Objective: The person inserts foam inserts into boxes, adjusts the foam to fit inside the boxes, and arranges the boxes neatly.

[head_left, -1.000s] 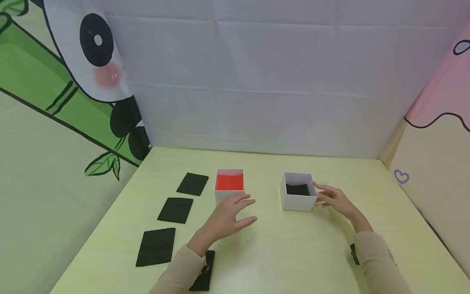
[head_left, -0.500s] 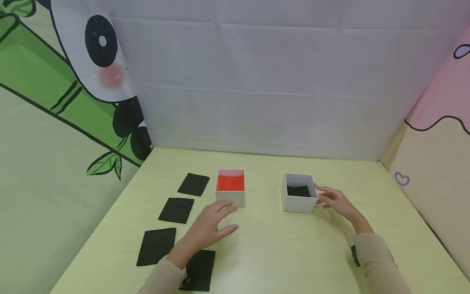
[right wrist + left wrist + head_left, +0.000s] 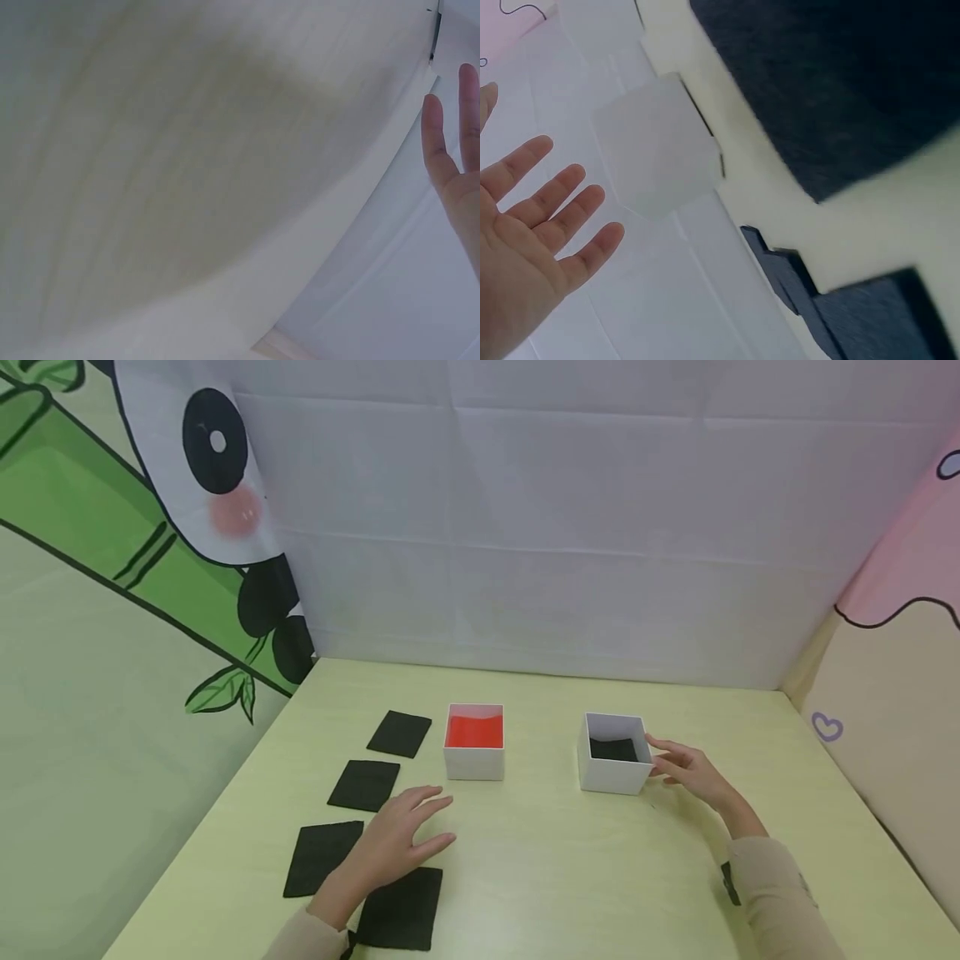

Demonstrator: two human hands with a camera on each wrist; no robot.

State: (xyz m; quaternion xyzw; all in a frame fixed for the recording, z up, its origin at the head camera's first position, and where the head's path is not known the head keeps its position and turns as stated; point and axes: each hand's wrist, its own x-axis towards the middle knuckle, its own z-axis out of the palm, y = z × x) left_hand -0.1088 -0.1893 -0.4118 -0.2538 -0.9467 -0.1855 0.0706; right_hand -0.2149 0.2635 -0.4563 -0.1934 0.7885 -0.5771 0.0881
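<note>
My left hand (image 3: 393,837) hovers over the front left of the table, holding nothing, its fingers spread. Beneath it, partly covered by the wrist, lies a black felt-like square (image 3: 403,912). My right hand (image 3: 690,772) is at the right side of a white open-topped box (image 3: 609,778), its fingertips at the box's wall; whether they touch is hard to tell. A black piece (image 3: 613,750) lies inside that box. To the left stands a second white box (image 3: 475,765) with a red piece (image 3: 476,733) inside. In the right wrist view, only part of the right hand (image 3: 465,172) shows.
More black squares lie along the left side: a far one (image 3: 399,733), a middle one (image 3: 363,785) and a nearer one (image 3: 318,858). The pale yellow table (image 3: 555,877) ends at a white cloth backdrop (image 3: 540,543). Printed walls stand at both sides.
My left hand has moved back from the box with the red piece, toward the front left, uncovering more of the nearest black square. My right hand has stayed beside its box.
</note>
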